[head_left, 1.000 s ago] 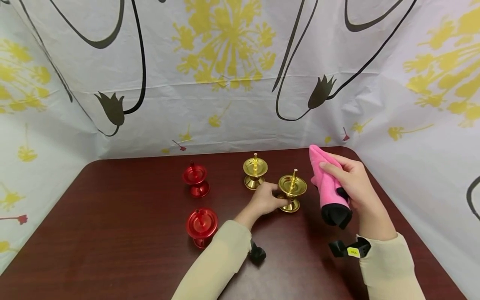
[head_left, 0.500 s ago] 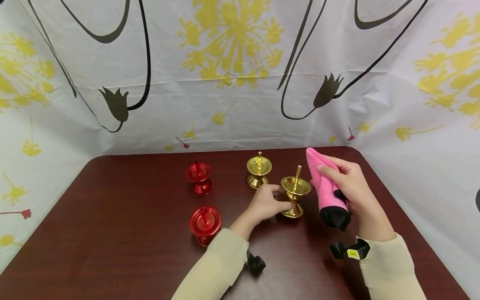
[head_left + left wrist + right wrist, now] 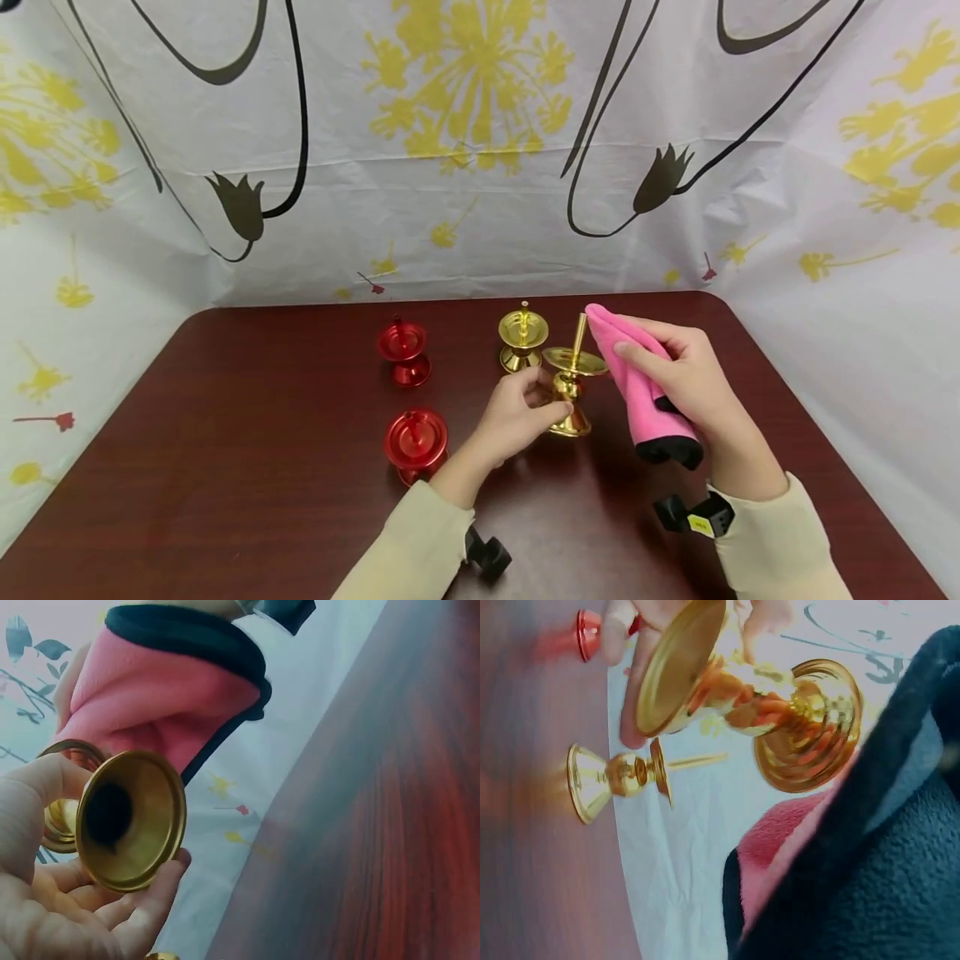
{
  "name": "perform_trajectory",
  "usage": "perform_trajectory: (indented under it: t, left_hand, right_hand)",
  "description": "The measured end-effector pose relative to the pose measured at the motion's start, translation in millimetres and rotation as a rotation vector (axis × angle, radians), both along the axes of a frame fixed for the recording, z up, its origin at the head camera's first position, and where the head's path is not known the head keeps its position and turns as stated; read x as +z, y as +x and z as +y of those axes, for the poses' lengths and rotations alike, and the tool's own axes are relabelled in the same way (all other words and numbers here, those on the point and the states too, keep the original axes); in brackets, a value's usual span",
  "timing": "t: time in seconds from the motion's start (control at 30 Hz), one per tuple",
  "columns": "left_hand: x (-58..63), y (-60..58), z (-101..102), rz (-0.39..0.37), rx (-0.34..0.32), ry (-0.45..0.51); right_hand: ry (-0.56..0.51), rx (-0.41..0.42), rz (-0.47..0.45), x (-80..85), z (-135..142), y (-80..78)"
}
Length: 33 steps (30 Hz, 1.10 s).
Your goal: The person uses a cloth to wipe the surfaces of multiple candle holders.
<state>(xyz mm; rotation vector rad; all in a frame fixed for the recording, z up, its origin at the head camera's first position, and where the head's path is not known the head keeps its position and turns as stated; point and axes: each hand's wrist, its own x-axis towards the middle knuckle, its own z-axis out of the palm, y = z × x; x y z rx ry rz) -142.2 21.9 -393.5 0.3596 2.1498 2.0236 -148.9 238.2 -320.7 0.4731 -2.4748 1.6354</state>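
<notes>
My left hand (image 3: 517, 417) grips a shiny gold candle holder (image 3: 570, 387) by its lower stem and base. The holder is raised off the table and slightly tilted, with its spike upward. In the left wrist view the hollow underside of its base (image 3: 154, 817) shows. Held in my right hand (image 3: 686, 375) is a folded pink cloth (image 3: 633, 392) with black trim. The cloth's upper tip is close beside the holder's dish and spike; whether they touch I cannot tell. The right wrist view has the black trimmed cloth (image 3: 900, 862) filling its lower right.
A second gold candle holder (image 3: 523, 333) stands upright just behind the left hand. Two red candle holders (image 3: 405, 346) stand to the left, the nearer one (image 3: 416, 442) close to the left forearm. The dark wooden table (image 3: 225, 450) meets a patterned white sheet (image 3: 337, 167) behind.
The gold candle holder has been lifted from the table and tilted by my left hand. My right hand has brought the pink cloth leftward, close to the dish.
</notes>
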Motion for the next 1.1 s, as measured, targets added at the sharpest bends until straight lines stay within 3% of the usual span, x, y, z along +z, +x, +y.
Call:
perform_trajectory:
  t: [0.27,0.47,0.6,0.87,0.97,1.1]
  left_hand:
    - [14.1,22.0,-8,0.181,0.148,-0.068]
    - [23.7,33.4,-16,0.268,0.188,-0.059]
    - [28.9,38.6,-21,0.324,0.185,-0.074]
    - [29.1,44.1,-33,0.490,0.199,-0.140]
    - [27.7,45.4,-37,0.507,0.197,-0.167]
    - [26.5,48.1,-39,0.471,0.188,-0.178]
  right_hand:
    - [-0.054,-0.018,0.165,4.1,-18,11.3]
    - [-0.107,0.052,0.257,9.9,-24,23.0]
    - [-0.039,0.098,0.314,14.6,-24,28.6]
    - [0.200,0.233,0.373,21.6,-20,33.9]
    - [0.259,0.270,0.372,22.7,-19,34.3]
    - [0.260,0.305,0.367,21.3,-20,33.9]
